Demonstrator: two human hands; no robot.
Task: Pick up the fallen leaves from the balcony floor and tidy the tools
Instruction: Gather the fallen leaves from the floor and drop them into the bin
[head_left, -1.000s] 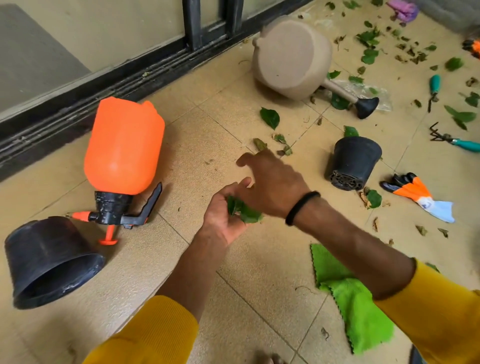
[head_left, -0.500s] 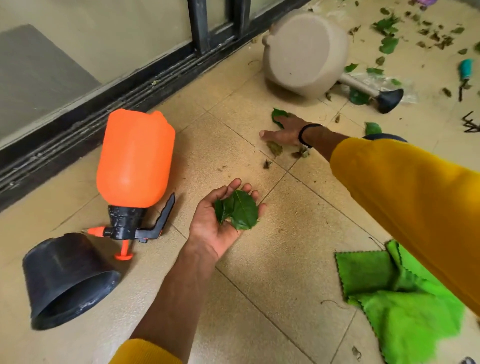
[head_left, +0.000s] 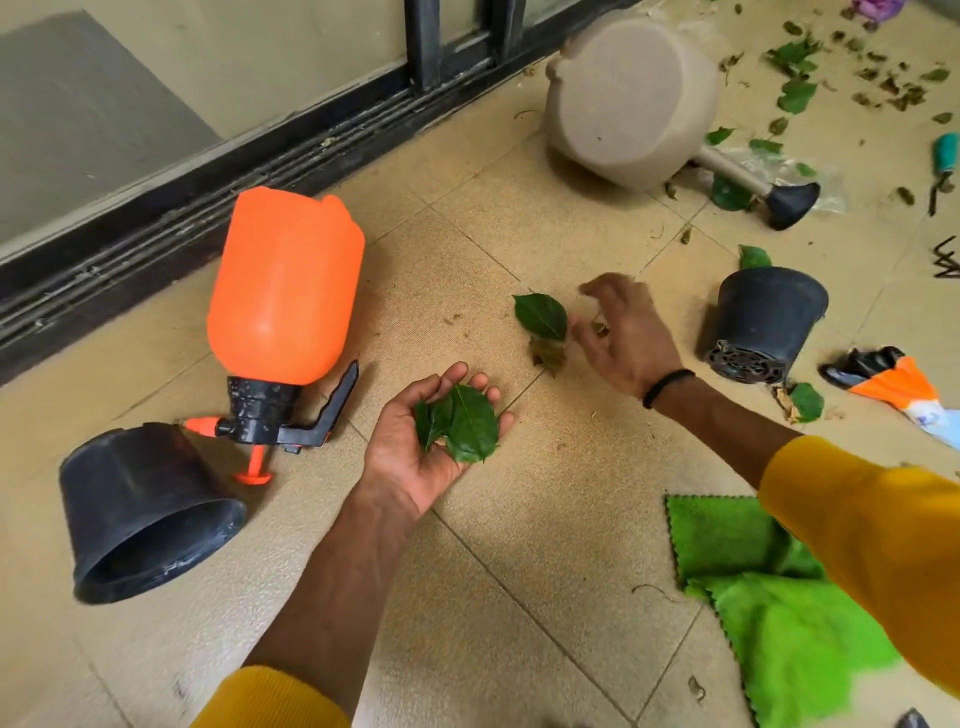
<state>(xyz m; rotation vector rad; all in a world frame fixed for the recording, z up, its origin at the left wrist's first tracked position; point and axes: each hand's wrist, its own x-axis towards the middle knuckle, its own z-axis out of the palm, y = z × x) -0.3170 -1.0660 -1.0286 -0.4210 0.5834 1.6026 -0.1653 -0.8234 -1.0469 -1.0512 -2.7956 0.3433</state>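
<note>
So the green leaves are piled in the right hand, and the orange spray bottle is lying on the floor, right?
Not quite. The head view shows the green leaves piled in the left hand, palm up. The orange spray bottle is lying on the floor, as you said.

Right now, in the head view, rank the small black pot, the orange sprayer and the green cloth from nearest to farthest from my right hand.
From the right hand:
1. Small black pot, just to its right, lying on its side.
2. Green cloth, below it, toward the person.
3. Orange sprayer, far across to the left, beyond the left hand.
</note>
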